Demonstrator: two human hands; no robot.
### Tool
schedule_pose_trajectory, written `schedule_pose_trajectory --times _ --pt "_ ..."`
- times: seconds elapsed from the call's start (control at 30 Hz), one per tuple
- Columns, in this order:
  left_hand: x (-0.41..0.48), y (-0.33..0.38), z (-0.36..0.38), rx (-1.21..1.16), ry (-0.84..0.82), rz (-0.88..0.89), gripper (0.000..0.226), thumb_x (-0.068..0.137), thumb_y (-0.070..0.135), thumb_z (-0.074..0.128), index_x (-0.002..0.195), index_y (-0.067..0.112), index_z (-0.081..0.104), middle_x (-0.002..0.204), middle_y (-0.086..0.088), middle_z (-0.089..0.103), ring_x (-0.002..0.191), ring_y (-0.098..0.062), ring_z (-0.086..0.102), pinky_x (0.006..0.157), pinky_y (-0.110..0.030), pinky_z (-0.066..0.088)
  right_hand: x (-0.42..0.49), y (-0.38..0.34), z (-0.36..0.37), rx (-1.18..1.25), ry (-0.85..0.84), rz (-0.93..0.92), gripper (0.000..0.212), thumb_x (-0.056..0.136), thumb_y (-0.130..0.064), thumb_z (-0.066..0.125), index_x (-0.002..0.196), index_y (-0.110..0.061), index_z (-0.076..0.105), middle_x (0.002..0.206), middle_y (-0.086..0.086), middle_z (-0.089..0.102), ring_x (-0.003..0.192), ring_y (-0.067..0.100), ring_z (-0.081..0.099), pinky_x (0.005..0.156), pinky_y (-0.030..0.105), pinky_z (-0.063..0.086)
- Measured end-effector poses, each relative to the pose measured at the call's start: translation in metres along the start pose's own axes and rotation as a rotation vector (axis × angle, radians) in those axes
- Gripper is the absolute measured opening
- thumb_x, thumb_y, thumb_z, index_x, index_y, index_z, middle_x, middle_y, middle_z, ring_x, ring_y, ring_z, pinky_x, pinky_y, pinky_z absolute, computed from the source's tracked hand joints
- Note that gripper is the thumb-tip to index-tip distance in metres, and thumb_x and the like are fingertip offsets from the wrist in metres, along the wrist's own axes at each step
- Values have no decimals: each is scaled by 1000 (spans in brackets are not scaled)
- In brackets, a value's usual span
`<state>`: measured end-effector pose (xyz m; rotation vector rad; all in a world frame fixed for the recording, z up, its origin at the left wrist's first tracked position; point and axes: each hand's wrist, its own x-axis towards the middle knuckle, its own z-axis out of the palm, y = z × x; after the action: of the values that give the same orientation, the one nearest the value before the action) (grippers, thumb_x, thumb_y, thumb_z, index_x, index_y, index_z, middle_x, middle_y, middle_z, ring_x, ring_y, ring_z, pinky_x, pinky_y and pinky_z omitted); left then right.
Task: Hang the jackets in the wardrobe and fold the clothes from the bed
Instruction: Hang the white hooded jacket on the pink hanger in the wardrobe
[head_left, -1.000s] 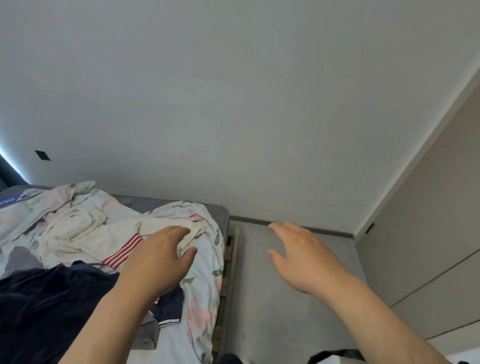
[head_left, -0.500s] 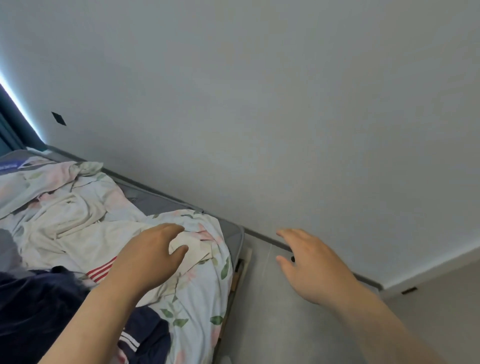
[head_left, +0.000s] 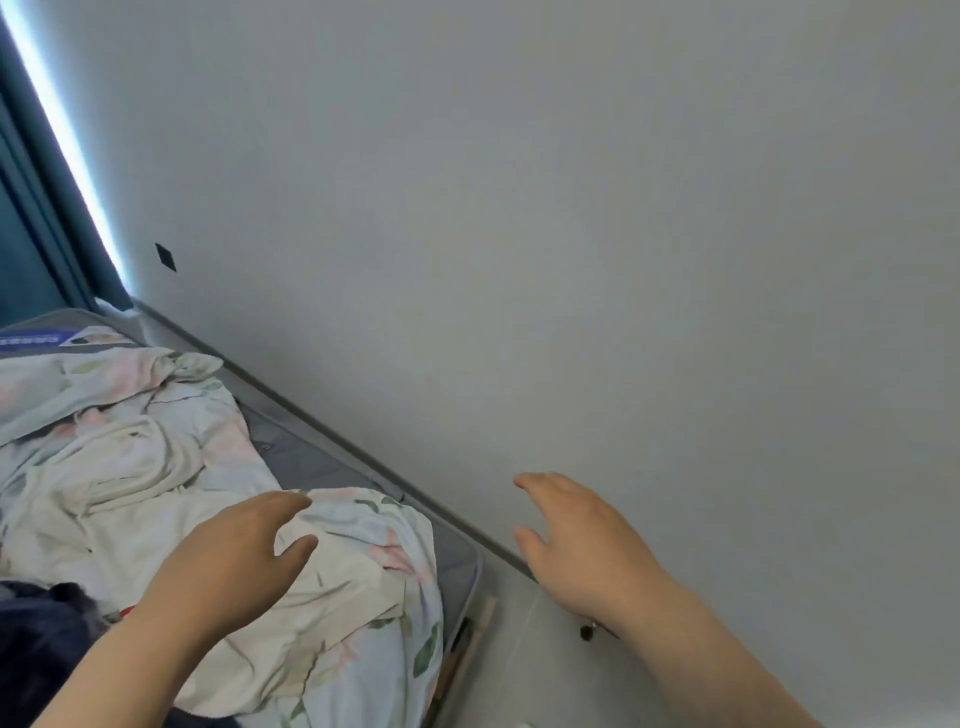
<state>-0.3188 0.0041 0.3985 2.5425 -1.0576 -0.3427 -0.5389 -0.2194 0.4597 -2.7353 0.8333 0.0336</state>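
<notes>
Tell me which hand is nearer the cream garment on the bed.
Left. The left hand is right over the cream garment; contact is unclear. The right hand is off the bed, above the floor by the wall.

No writing here can be read. A blue label (head_left: 31, 339) lies at the far corner of the bed's grey mattress (head_left: 311, 462), beside the floral bedding. It carries a line of pale lettering that is too blurred and too small to make out.
</notes>
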Motion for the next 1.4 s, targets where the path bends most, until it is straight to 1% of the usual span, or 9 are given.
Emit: schedule_pose_trajectory --times 0.13,0.3,0.57,0.73,0.83,0.93,1.1,1.23,1.4 --pt "-2 -10 3 -72 31 -133 46 95 47 50 139 34 47 143 20 47 128 -5 47 100 -23 40 53 -8 -6 19 -24 -152 56 99 -38 46 152 -29 29 155 -10 33 139 11 34 112 22 24" --pt "1 2 15 -114 52 -301 45 94 49 50 138 37 47 139 24 47 118 2 50 91 -16 38 118 -17 10 65 -123 -340 42 96 -37 47 137 -26 45 141 -7 48 125 14 47 102 26 38" --pt "8 13 47 -157 77 -678 47 95 47 50 141 35 46 142 20 48 128 -4 47 102 -22 40 214 9 47 105 -344 -561 42 95 -39 48 136 -32 44 135 -11 49 118 11 49 94 26 43" --pt "9 23 76 -205 115 -857 47 94 47 51 140 35 47 140 21 48 122 -1 49 98 -22 41 257 15 85 74 -490 -640 40 95 -38 47 135 -35 45 128 -12 52 117 13 52 94 28 46" --pt "3 30 100 -268 84 -908 47 94 45 53 139 33 48 134 21 52 106 4 50 92 -19 42 272 8 108 51 -566 -641 50 96 -37 47 145 -31 39 142 -10 48 126 14 49 101 27 42" --pt "-6 28 122 -366 42 -985 46 94 44 53 138 32 49 133 18 53 118 -2 51 98 -21 42 279 1 131 40 -658 -634 53 97 -40 47 148 -33 34 146 -9 45 130 13 46 100 27 39" --pt "-6 -13 163 -607 88 -1118 44 93 48 56 134 34 52 137 14 52 121 -3 50 102 -21 38 294 -14 200 128 -855 -498 52 95 -58 44 143 -37 41 146 -14 45 128 6 45 98 22 35" --pt "3 -78 216 -892 184 -1189 39 93 42 60 129 27 57 126 9 59 113 -5 53 101 -27 39 314 -31 281 206 -934 -359 51 95 -57 47 140 -33 46 142 -9 50 123 6 49 101 24 38" --pt "27 -186 288 -916 238 -1218 49 91 32 66 135 15 54 136 3 57 119 -12 55 105 -33 42 334 -53 402 -22 -908 -558 76 88 -67 44 153 -33 21 156 -9 30 141 13 32 112 28 28"
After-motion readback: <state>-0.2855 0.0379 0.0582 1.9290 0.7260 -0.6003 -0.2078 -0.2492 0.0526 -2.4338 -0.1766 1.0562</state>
